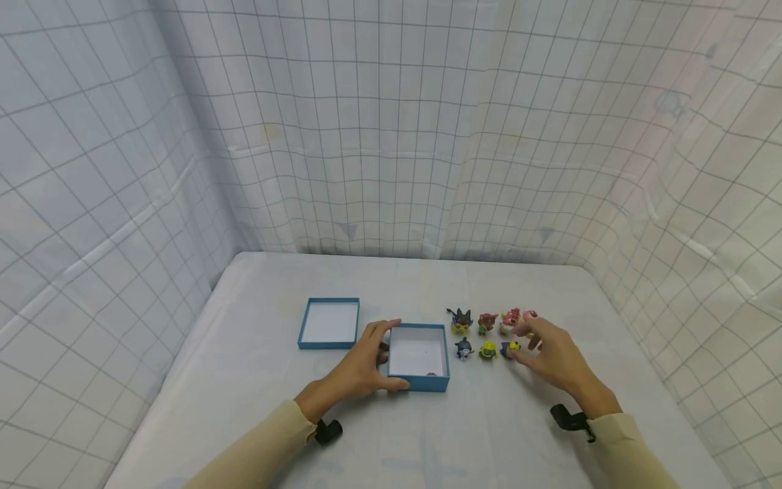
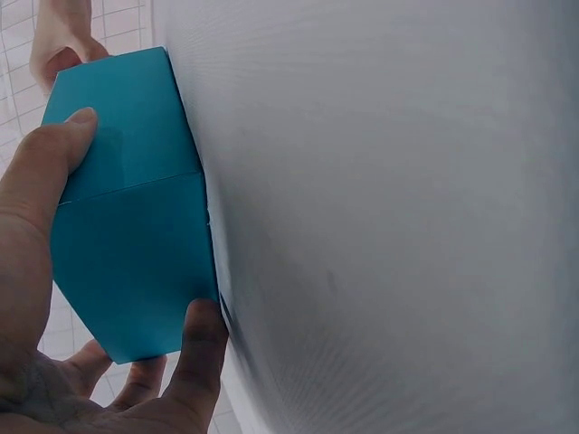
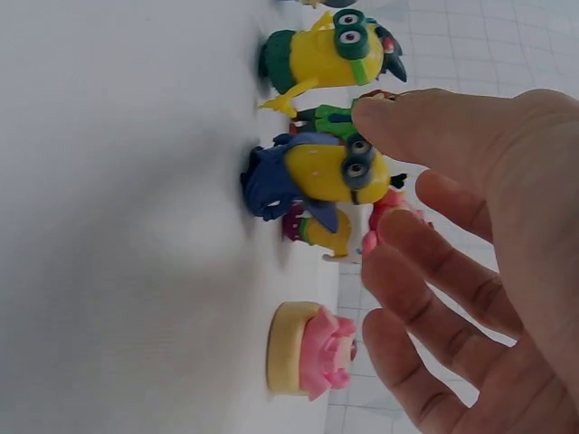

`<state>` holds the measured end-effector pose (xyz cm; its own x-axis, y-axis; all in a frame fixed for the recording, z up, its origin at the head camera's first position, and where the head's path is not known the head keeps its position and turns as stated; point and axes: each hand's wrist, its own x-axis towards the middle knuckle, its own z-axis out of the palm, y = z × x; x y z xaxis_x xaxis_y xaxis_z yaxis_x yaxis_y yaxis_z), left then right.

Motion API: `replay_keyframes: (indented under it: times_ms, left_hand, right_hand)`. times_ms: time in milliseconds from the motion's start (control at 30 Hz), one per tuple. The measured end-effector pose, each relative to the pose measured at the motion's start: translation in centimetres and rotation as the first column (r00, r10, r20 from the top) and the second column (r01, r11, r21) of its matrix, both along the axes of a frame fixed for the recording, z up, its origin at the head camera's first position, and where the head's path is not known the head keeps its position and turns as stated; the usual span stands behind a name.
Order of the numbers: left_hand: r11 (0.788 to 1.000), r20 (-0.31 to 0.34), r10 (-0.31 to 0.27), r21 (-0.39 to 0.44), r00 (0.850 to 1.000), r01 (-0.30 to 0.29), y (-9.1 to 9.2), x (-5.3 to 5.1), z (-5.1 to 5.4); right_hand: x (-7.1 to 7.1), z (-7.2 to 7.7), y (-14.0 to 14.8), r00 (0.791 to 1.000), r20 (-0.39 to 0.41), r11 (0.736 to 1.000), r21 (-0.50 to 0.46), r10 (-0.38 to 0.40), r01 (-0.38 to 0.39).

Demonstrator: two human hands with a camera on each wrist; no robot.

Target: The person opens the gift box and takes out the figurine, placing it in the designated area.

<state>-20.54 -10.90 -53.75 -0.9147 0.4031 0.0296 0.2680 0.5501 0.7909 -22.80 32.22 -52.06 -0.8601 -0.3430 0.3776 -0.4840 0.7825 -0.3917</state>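
Note:
My left hand (image 1: 364, 361) grips the open blue box (image 1: 418, 383), thumb on its front wall and fingers around its left and back sides. Inside the box, a small dark reddish thing shows near the front wall. My right hand (image 1: 559, 356) hovers over the right end of two rows of small toy figures, fingers spread and loosely bent. Its thumb is beside the head of a yellow minion figure (image 3: 362, 176) in a blue outfit; whether they touch I cannot tell. A pink figure with a cream base (image 3: 288, 348) stands near the fingertips.
The box's blue-edged lid (image 1: 330, 345) lies inner side up at the left. Other figures stand between box and right hand: a dark-eared one (image 1: 461, 320), a reddish-brown one (image 1: 487, 322), a grey one (image 1: 463, 348), a yellow minion (image 1: 488, 350). White gridded curtains (image 1: 379, 136) surround the table.

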Motion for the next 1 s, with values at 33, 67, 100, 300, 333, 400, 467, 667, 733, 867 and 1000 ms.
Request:
replay_keyframes:
  times_ms: [33, 67, 100, 300, 333, 400, 467, 667, 733, 867, 1000]
  left_hand:
    - [1.0, -0.001, -0.001, -0.001, 1.0, 0.001, 0.0, 0.0, 0.0]
    - [1.0, -0.001, -0.003, 0.0, 1.0, 0.003, 0.0, 0.0, 0.0]
    - [1.0, 0.001, -0.004, 0.004, 1.0, 0.004, 0.0, 0.0, 0.1]
    - [1.0, 0.003, -0.004, 0.014, 1.0, 0.004, 0.0, 0.0, 0.2]
    - [1.0, 0.002, -0.005, 0.013, 1.0, 0.005, -0.1, 0.0, 0.2]
    - [1.0, 0.003, -0.005, 0.012, 1.0, 0.005, -0.1, 0.1, 0.2]
    - [1.0, 0.006, -0.007, 0.013, 1.0, 0.007, -0.1, 0.1, 0.2]
    - [1.0, 0.006, -0.009, 0.013, 1.0, 0.009, -0.1, 0.0, 0.1]
    - [1.0, 0.007, -0.01, 0.013, 1.0, 0.01, -0.1, 0.0, 0.0]
    - [1.0, 0.007, -0.009, 0.006, 1.0, 0.009, 0.0, -0.1, 0.0]
    - [1.0, 0.0, -0.01, -0.002, 1.0, 0.01, -0.1, -0.1, 0.0]
  right_hand:
    - [0.0, 0.1, -0.1, 1.0, -0.02, 1.0, 0.0, 0.0, 0.0]
    - [0.0, 0.2, -0.1, 0.999, -0.04, 1.0, -0.004, 0.002, -0.003]
    - [0.0, 0.3, -0.3, 0.998, -0.063, 1.0, -0.008, 0.009, -0.009]
    - [-0.2, 1.4, -1.4, 0.985, -0.154, 0.997, -0.015, 0.078, -0.081]
    - [-0.2, 1.7, -1.7, 0.984, -0.154, 0.995, -0.013, 0.095, -0.098]
    - [-0.1, 2.1, -2.4, 0.982, -0.138, 0.991, -0.002, 0.132, -0.133]
    - [0.0, 2.6, -3.2, 0.98, -0.106, 0.986, 0.009, 0.166, -0.166]
    - [0.0, 4.0, -6.1, 0.963, 0.055, 0.963, 0.025, 0.265, -0.267]
    - [-0.2, 4.4, -7.0, 0.951, 0.1, 0.953, 0.042, 0.294, -0.299]
    - [-0.6, 5.1, -8.8, 0.922, 0.156, 0.921, 0.11, 0.355, -0.373]
    - [-1.2, 5.7, -10.6, 0.88, 0.229, 0.876, 0.159, 0.415, -0.455]
